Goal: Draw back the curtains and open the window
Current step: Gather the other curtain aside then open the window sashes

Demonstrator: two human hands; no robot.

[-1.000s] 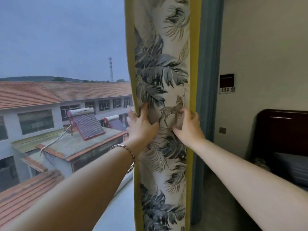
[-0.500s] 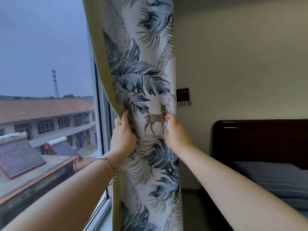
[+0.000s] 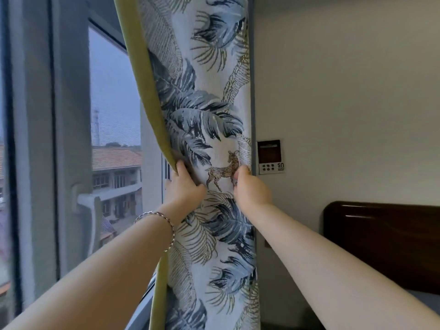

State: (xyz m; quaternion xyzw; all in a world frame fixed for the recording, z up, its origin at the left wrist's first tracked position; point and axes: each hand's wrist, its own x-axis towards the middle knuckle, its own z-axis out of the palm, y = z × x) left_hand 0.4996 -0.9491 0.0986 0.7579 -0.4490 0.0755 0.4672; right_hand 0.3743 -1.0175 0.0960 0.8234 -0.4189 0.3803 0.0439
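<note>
A leaf-and-deer patterned curtain [image 3: 204, 110] with an olive-green edge hangs bunched in a narrow column against the right wall. My left hand [image 3: 183, 186], with a bracelet on the wrist, grips its green left edge. My right hand [image 3: 250, 189] is closed on the fabric at its right side, by the deer print. The window [image 3: 114, 129] stands uncovered on the left, with a grey frame [image 3: 69, 115] and a white handle [image 3: 87, 203] on it. The sash looks closed.
A wall control panel [image 3: 271, 157] sits just right of the curtain. A dark wooden headboard [image 3: 381, 244] and the bed fill the lower right. Roofs and buildings show outside through the glass.
Both hands have carried the bunched curtain further right, up to the wall by the control panel. More of the window frame and its handle now shows on the left.
</note>
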